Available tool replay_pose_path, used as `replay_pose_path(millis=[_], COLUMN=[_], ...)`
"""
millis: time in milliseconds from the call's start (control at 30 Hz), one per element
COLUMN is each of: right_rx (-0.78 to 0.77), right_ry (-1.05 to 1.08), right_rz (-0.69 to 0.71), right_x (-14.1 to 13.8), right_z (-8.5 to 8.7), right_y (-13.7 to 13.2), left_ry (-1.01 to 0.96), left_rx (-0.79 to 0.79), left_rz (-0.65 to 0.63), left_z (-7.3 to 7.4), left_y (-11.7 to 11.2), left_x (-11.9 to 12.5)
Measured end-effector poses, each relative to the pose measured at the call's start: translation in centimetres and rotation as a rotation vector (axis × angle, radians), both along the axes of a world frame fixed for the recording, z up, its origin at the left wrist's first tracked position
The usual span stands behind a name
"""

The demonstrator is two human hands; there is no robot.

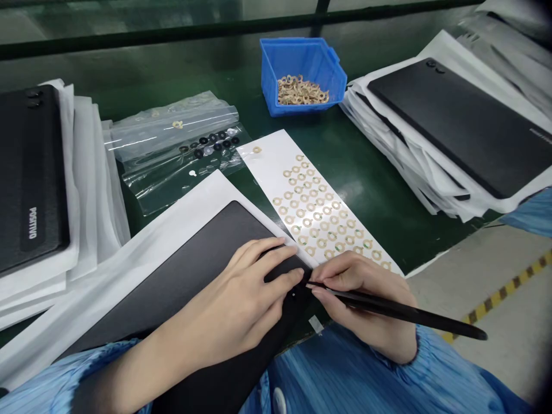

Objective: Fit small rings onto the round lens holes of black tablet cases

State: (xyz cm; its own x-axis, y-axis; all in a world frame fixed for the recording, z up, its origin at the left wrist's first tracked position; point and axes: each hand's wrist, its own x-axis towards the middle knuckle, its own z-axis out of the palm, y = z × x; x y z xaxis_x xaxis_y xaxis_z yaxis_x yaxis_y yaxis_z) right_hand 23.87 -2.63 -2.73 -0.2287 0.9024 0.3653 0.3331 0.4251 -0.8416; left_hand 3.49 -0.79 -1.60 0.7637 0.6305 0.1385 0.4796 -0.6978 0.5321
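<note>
The left hand (pixel 233 305) lies flat, fingers spread, pinning the dark back cover (pixel 185 276) near its corner. The right hand (pixel 366 305) pinches black tweezers (pixel 397 313) — tip at that corner, beside the ring-sticker sheet (pixel 319 213). Fine placement seems in hand — it calls for a steady tip.

Bright, even overhead light; glare on plastic bags (pixel 172 144); bowed, dark corners.

The table (pixel 366 172) is dark green. At 12 o'clock a bright blue bin (pixel 276 63) holds tan rings (pixel 302 91). A white strip (pixel 269 164) carries rows of gold rings (pixel 319 215). Matte black panel (pixel 194 270), black tweezers (pixel 409 313), blue pleated sleeves (pixel 345 374); at 4 o'clock, yellow-and-black striped tape (pixel 509 287)
</note>
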Motion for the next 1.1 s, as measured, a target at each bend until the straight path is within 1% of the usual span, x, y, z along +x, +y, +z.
replay_pose_path(millis=[233, 467, 733, 933, 1100], right_rx=[0.000, -0.049, -0.096, -0.121, -0.092], right_ry=[-0.015, -0.007, -0.003, 0.013, 0.008], right_rz=[-0.022, -0.020, -0.033, -0.046, -0.060], right_x=[-0.31, -0.30, -0.34, -0.40, -0.68], right_z=[-0.13, -0.26, 0.09, -0.14, -0.10], right_y=[0.01, -0.03, -0.18, -0.31, -0.37], left_ry=[-0.001, 0.017, 0.021, 0.015, 0.017], left_rx=[-0.001, -0.009, -0.007, -0.009, -0.012], left_rz=[-0.004, -0.002, 0.005, 0.005, 0.007], left_z=[-0.04, 0.08, 0.11, 0.12, 0.15], left_y=[0.14, 0.01, 0.08, 0.00, 0.08], left_x=[0.27, 0.06, 0.20, 0.12, 0.09])
